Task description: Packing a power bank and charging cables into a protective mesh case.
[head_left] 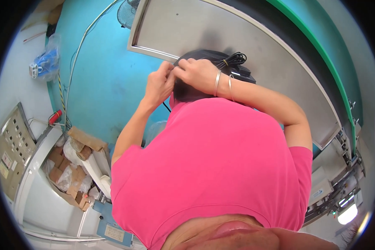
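My left hand (159,84) and my right hand (199,75) meet in front of my pink shirt, fingertips close together. Both have their fingers bent and closed. What they pinch, if anything, is hidden behind the fingers. Just beyond and beneath them is a dark rounded shape (204,54); I cannot tell what it is. Beside my right wrist, which wears two bangles, lies a coiled black cable (232,61) bound with a yellowish tie. A black boxy piece (243,75) sits under the coil, partly covered by my right forearm.
A grey metal panel (271,54) with a pale frame spans the upper right, bordered by a green edge (321,46). A fan (128,13) stands at the top. Lower left, a cardboard box (66,193) holds cartons and plastic. A blue bundle in plastic (49,60) is at far left.
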Demonstrator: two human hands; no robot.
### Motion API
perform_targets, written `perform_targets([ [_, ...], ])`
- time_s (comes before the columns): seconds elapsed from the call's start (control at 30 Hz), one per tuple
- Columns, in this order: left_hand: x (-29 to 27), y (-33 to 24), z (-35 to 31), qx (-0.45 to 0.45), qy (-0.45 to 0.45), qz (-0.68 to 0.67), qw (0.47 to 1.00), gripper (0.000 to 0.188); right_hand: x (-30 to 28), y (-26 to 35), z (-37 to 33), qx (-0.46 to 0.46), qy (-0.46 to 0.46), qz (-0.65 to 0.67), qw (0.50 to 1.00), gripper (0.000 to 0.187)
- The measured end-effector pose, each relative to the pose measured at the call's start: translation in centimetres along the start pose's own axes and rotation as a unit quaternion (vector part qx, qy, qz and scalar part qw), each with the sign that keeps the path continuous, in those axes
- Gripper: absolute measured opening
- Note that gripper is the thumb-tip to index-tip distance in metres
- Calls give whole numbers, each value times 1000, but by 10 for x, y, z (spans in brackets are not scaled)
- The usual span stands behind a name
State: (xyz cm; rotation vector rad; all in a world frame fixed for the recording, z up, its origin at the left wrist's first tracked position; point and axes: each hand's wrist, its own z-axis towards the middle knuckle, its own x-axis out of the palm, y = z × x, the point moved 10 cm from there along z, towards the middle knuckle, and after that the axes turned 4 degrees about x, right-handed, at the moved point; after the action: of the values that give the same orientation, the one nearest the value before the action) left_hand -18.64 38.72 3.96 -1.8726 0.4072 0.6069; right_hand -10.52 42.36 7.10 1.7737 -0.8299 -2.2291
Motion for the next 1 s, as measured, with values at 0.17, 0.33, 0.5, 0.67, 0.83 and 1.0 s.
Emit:
perform_targets([
  [0.17,3,1,-4,7,6,-73,997,7,11,5,-1,-26,33,3,999,11],
  [0.33,6,-25,-10,207,119,220,946,12,-20,-20,-3,42,165,328,929,22],
  [0.5,-2,4,8,14,53,-44,998,18,-81,-129,-55,176,-55,23,983,23],
  [0.67,15,26,20,-71,125,-142,979,16,-28,-140,-71,281,164,126,937,24],
  [0.83,13,22,17,-50,132,-136,981,13,-44,-128,-72,299,66,223,926,21],
  [1.0,4,-26,15,129,36,70,989,22,-32,-127,-73,285,25,197,938,17],
])
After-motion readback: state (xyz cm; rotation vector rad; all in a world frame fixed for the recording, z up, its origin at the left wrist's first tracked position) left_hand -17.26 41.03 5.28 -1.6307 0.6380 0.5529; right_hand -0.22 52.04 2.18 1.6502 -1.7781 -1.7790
